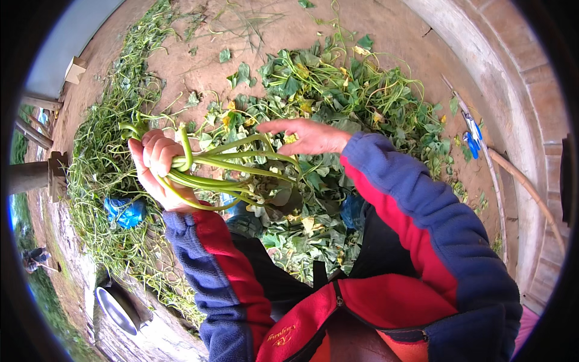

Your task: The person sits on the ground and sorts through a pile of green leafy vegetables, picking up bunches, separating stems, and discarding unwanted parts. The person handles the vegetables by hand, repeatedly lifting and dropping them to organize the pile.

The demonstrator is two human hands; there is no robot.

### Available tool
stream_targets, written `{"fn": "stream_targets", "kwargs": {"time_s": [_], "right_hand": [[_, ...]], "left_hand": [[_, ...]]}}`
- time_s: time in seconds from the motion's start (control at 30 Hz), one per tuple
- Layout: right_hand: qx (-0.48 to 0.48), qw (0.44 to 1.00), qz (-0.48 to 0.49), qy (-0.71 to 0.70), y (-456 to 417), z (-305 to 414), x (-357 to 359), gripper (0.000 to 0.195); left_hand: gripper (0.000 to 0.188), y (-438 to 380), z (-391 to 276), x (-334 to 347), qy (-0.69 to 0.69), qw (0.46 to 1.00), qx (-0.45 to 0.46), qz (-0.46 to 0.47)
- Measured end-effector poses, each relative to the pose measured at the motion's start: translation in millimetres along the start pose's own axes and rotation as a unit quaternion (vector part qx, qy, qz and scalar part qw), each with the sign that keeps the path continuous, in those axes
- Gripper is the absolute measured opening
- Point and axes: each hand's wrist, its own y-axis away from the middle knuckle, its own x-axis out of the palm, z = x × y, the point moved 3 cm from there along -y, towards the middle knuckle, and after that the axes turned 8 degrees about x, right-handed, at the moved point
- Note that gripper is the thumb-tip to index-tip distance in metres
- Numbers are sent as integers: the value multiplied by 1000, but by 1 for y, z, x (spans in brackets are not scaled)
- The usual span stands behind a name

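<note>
My left hand (160,169) is closed around a bundle of long green leaf stalks (217,167), whose free ends point right, towards my other hand. One thick stem loops up beside the fist. My right hand (305,135) reaches in from the right with its fingers apart, just above the far ends of the stalks, and nothing shows in its grasp. Below and around both hands lies a heap of cut vines with wilted green and yellow leaves (316,181).
A long pile of thin stalks (113,158) runs down the left, with a blue plastic bag (125,211) on it. A metal basin (118,310) is at lower left. Sticks (491,181) and a blue-and-white glove (472,135) lie near the curved right ledge (515,90).
</note>
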Motion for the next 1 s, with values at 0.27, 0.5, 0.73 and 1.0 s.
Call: {"fn": "stream_targets", "kwargs": {"time_s": [0.27,0.5,0.73,1.0], "right_hand": [[226,968,-17,-110,-10,-9,16,20],[192,940,-277,55,20,-65,-59,18],[29,955,75,-287,25,77,-2,16],[8,989,-142,-35,12,70,43,23]], "left_hand": [[23,4,-19,0,-31,999,37,-6],[28,6,-40,3,17,999,47,11],[31,5,-47,-6,31,998,50,6],[29,-2,-29,-15,28,999,27,-5]]}}
